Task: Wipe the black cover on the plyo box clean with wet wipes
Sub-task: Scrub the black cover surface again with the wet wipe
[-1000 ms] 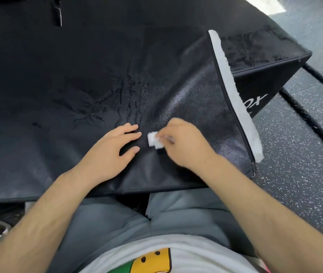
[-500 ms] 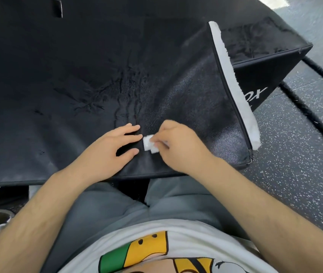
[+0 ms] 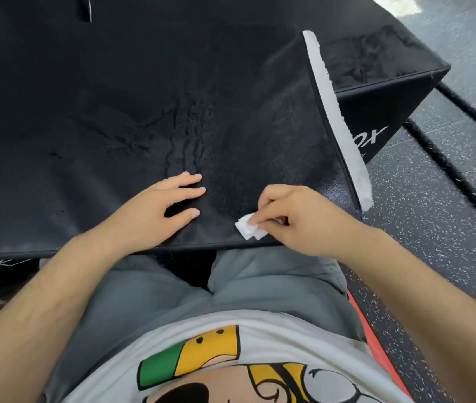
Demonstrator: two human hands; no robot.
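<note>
Compared with half a second ago, the right hand [image 3: 298, 219] sits further right, parted from the left hand [image 3: 155, 210]. Left hand lies flat on the black cover [image 3: 114, 97], fingers straight, holding nothing. Right hand pinches a folded wet wipe [image 3: 248, 229] against the cover, just inside its near edge. Open cover runs rightward to a white strip [image 3: 332, 112] along the side edge. Lettering on the plyo box [image 3: 399, 97] is partly hidden behind that strip; cover's left side is cut off.
</note>
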